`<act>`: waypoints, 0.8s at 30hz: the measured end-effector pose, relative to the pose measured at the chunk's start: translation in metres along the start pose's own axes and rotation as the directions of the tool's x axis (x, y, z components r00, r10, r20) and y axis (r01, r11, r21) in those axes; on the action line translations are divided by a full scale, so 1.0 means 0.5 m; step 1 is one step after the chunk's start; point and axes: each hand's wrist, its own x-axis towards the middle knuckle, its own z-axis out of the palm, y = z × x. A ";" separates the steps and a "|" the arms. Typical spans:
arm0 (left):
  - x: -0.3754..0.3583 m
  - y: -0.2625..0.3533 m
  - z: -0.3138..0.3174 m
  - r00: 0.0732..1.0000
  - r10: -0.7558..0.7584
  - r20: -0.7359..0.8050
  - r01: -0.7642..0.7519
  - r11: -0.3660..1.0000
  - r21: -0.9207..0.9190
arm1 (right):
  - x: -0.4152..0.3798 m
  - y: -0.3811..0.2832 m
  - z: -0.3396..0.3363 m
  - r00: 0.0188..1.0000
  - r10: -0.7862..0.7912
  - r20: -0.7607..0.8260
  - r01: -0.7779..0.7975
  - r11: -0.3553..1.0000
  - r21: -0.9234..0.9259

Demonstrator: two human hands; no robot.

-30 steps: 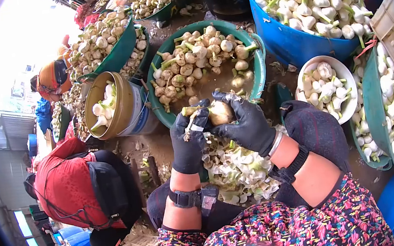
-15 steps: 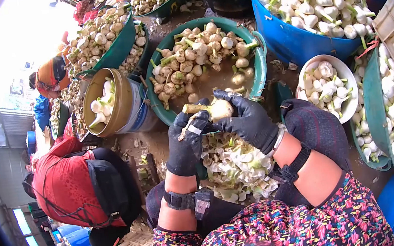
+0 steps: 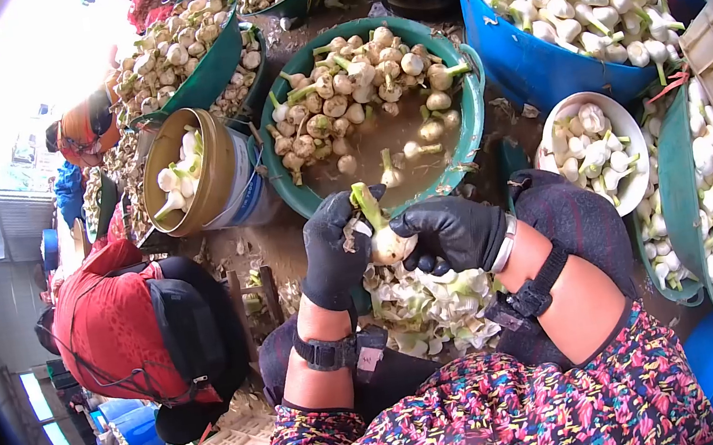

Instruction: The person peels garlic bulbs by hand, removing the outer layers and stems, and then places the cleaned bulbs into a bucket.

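By the green tub (image 3: 474, 106), left hand (image 3: 330, 257) and right hand (image 3: 460, 232) clamp a garlic bulb (image 3: 388, 247).
It looks mostly peeled; browner bulbs (image 3: 320, 126) don't.

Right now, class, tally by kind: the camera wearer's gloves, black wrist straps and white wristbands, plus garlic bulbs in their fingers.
Gloves: 2 (left hand, right hand)
Black wrist straps: 2 (left strap, right strap)
White wristband: 1
Garlic bulb: 1
Total: 6

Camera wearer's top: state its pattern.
The top has a multicoloured print on black; head view shows it best.
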 end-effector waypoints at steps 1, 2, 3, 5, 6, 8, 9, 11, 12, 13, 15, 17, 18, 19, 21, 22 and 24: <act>-0.009 0.008 0.016 0.984 -0.168 -0.053 0.143 0.939 -0.313 | 0.000 -0.001 0.000 0.996 -0.071 -0.050 0.069 0.997 -0.035; -0.011 0.010 0.015 0.984 -0.169 -0.052 0.144 0.939 -0.313 | -0.001 -0.003 0.001 0.985 -0.144 -0.095 0.137 0.988 -0.075; -0.011 0.011 0.015 0.959 -0.282 -0.022 0.224 0.803 -0.552 | -0.006 -0.008 0.009 0.963 -0.261 -0.074 0.254 0.963 -0.087; -0.012 0.006 0.014 0.927 -0.375 0.029 0.269 0.608 -0.747 | 0.012 -0.005 0.007 0.863 -0.417 -0.285 0.377 0.908 -0.185; -0.014 0.003 0.015 0.927 -0.375 0.031 0.272 0.612 -0.743 | 0.023 0.001 0.001 0.690 -0.551 -0.470 0.465 0.835 -0.295; -0.016 0.010 0.016 0.887 -0.440 0.137 0.373 0.510 -0.775 | 0.032 0.016 -0.003 0.645 -0.578 -0.500 0.451 0.816 -0.362; -0.019 0.007 0.020 0.886 -0.443 0.140 0.376 0.508 -0.775 | 0.033 0.023 0.005 0.548 -0.756 -0.358 0.450 0.627 -0.636; -0.019 -0.004 0.030 0.942 -0.336 0.021 0.258 0.681 -0.685 | 0.041 0.028 -0.006 0.542 -0.828 -0.145 0.434 0.423 -0.795; -0.021 -0.001 0.032 0.943 -0.333 0.021 0.256 0.681 -0.686 | 0.049 0.030 -0.018 0.539 -0.830 -0.145 0.433 0.421 -0.797; -0.023 0.005 0.033 0.934 -0.352 0.060 0.286 0.639 -0.714 | 0.056 0.030 -0.030 0.568 -0.813 -0.131 0.495 0.464 -0.734; -0.025 0.014 0.027 0.880 -0.419 0.224 0.353 0.260 -0.899 | 0.046 0.015 -0.018 0.645 -0.750 -0.148 0.570 0.601 -0.560; -0.021 0.035 0.014 0.874 -0.404 0.271 0.395 0.265 -0.879 | 0.007 -0.019 0.001 0.784 -0.592 -0.187 0.459 0.755 -0.468; -0.020 0.040 0.010 0.864 -0.390 0.317 0.437 0.272 -0.858 | -0.007 -0.031 0.012 0.890 -0.408 -0.204 0.317 0.875 -0.366; -0.021 0.035 0.010 0.863 -0.393 0.318 0.438 0.268 -0.858 | -0.009 -0.029 0.017 0.867 -0.455 -0.202 0.368 0.859 -0.356; -0.021 0.023 0.008 0.867 -0.424 0.262 0.412 0.314 -0.855 | -0.020 -0.031 0.023 0.917 -0.360 -0.173 0.314 0.917 -0.245; -0.019 0.020 0.005 0.878 -0.431 0.207 0.377 0.358 -0.854 | -0.024 -0.034 0.025 0.954 -0.270 -0.132 0.252 0.958 -0.134; -0.023 -0.007 0.010 0.950 -0.309 0.044 0.254 0.685 -0.683 | -0.027 -0.037 0.028 0.971 -0.235 -0.051 0.212 0.936 -0.280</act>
